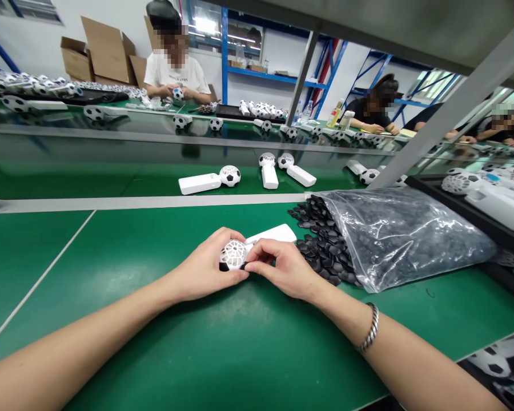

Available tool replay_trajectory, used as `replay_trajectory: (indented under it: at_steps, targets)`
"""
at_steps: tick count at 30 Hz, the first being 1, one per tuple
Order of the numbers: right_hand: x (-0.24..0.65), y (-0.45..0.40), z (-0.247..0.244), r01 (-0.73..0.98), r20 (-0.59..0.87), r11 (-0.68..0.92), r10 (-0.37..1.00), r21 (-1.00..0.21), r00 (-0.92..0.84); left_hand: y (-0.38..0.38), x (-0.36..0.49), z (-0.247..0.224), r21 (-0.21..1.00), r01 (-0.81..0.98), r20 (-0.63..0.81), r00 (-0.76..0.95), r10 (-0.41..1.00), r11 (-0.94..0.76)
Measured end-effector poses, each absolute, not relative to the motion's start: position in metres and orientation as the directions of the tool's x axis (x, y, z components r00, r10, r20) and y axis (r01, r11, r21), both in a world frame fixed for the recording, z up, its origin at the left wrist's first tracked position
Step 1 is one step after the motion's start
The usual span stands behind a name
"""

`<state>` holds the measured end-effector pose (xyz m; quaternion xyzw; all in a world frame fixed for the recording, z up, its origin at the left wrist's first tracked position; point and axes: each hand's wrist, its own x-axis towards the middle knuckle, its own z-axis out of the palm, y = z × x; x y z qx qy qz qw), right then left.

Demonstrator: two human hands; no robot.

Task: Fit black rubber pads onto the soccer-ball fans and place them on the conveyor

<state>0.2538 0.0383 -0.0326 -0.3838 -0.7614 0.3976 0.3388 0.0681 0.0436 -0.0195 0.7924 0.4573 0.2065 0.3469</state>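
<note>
Green table has a bag of black pieces, and I see the football fan held just beside it. Left fingers wrap closed around its ball head, and right fingers pinch it. I judge it light and stiff; better take the white handle.

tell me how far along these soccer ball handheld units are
Done: white-handled units with ball heads lie on the green belt, looking assembled. In hand: the left hand grips a caged ball head while the right hand pinches at its edge. Left: a plastic bag of black patches looks well filled, with more spilled beside it.
</note>
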Motion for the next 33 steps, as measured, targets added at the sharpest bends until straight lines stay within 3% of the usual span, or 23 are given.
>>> replay_trajectory:
  at_steps: [10, 33]
  targets:
    - [0.255, 0.039, -0.035, 0.341, 0.216, 0.405, 0.853, -0.848, -0.475, 0.043, 0.069, -0.027, 0.723, 0.58, 0.084, 0.465, 0.881, -0.375]
    - [0.253, 0.041, -0.039, 0.267, 0.085, 0.215, 0.901, -0.939, -0.426, 0.042, 0.07, -0.038, 0.629, 0.555, 0.236, 0.53, 0.814, -0.544]
